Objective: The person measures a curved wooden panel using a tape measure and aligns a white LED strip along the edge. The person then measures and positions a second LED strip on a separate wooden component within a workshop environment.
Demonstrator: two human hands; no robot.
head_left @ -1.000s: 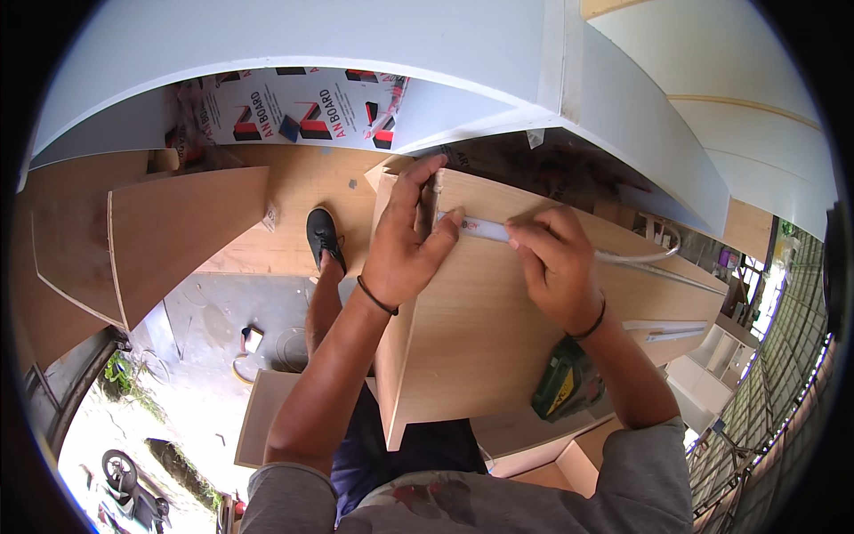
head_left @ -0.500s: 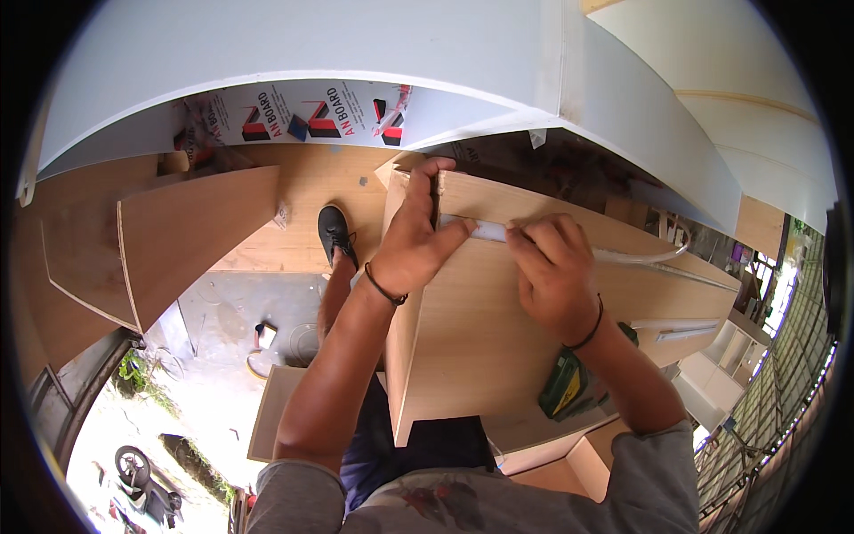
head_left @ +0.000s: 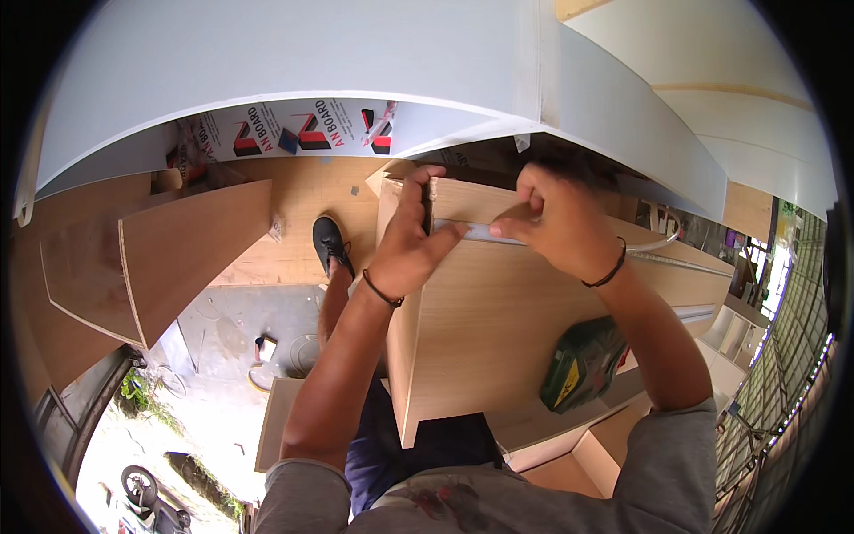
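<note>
A light wood-grain panel (head_left: 498, 338) of a box-like cabinet piece lies in front of me, its far left corner rough and chipped. Along its far side runs a white plastic strip (head_left: 480, 232), whose loose part loops up at the right. My left hand (head_left: 405, 245) wraps the panel's left edge, fingers over the corner, thumb pressing the strip's end. My right hand (head_left: 565, 222) is just to the right, its thumb on the strip and its other fingers curled above, partly blurred. Whether those fingers touch the strip is unclear.
A green tool case (head_left: 578, 365) sits by the panel's near right part. Large pale boards (head_left: 311, 53) stand across the far side. Brown panels (head_left: 196, 254) lean at left. My shoe (head_left: 329, 242) is on a wooden board, and a motorbike (head_left: 151, 503) stands outside.
My right hand has lifted its fingers off the strip and turned, leaving the thumb against it. My left hand keeps its hold. The view has shifted slightly.
</note>
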